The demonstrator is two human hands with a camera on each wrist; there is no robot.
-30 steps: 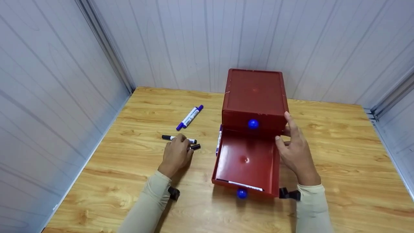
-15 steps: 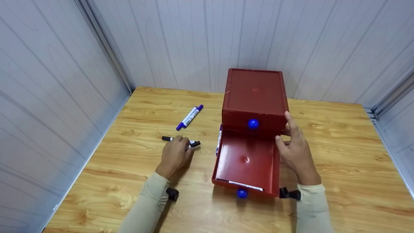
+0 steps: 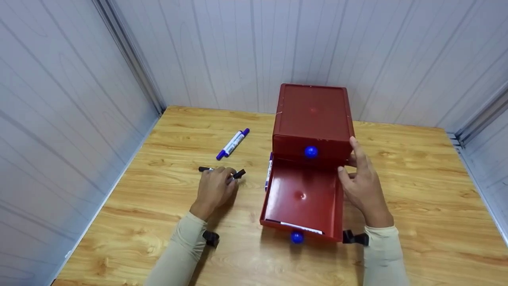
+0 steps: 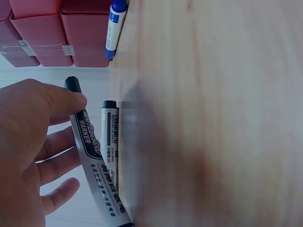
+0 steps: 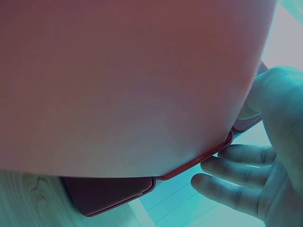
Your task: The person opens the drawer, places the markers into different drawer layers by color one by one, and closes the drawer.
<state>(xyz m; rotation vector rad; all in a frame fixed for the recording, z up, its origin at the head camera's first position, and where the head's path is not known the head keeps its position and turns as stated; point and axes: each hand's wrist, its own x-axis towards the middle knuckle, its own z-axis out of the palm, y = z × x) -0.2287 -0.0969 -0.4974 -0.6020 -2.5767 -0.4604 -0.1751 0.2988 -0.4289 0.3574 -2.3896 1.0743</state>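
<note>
"What does the person's left grip (image 3: 214, 188) have?"

"A white cylindrical marker with black ends (image 4: 96, 170), pinched between thumb and fingers. It's left of centre in the head view; the left wrist view shows it tilted, with 'MARKER' printed on its barrel."

"Anything next to it?"

"Another white marker with a black cap (image 4: 110, 132), lying just beside it, partly hidden by the hand in the head view. A white marker with blue-purple ends (image 3: 233, 144) lies diagonally above them on the wood-grain worktop (image 3: 131, 222)."

"And the right grip (image 3: 363, 188)?"

"Right of centre, fingers fairly straight and spread. The index fingertip touches the lower right corner of the red plastic box-shaped cabinet (image 3: 313, 113); the thumb is at the right rim of the extended red plastic drawer (image 3: 305, 178)."

"What's in that drawer?"

"A slim black-and-white marker (image 3: 299, 228), along the front wall, near the round blue knob (image 3: 297, 237) at lower centre. One more purple-ended white marker (image 3: 269, 174) lies just outside the drawer's left side."
</note>
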